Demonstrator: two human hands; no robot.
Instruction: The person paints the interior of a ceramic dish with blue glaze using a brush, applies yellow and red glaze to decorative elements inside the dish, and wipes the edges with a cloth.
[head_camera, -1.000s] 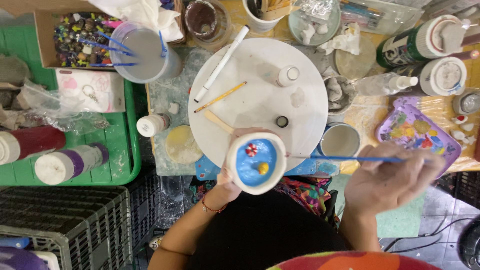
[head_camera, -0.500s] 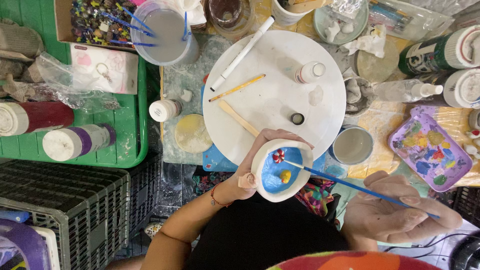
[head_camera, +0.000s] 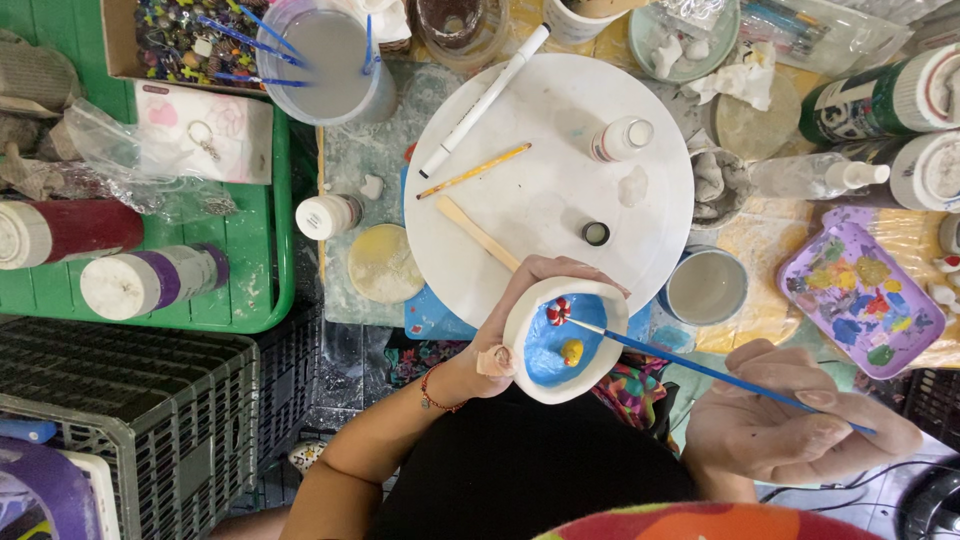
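Overhead: big white round board (head_camera: 560, 180) fills far centre of table, white marker (head_camera: 485, 100), yellow pencil (head_camera: 473, 171) and wooden stick (head_camera: 478, 233) lying on it. Purple paint palette (head_camera: 860, 300) sits right. Near centre, my left hand (head_camera: 520, 320) cups small white dish (head_camera: 563, 338), blue inside, tiny yellow figure at bottom. My right hand (head_camera: 790, 425), fingers pinched together on thin blue brush (head_camera: 700, 370), brush tip touching red-white piece at dish rim.

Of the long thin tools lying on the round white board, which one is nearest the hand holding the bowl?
The flat wooden stick: its end reaches the left hand; the yellow pencil and white marker lie farther up.
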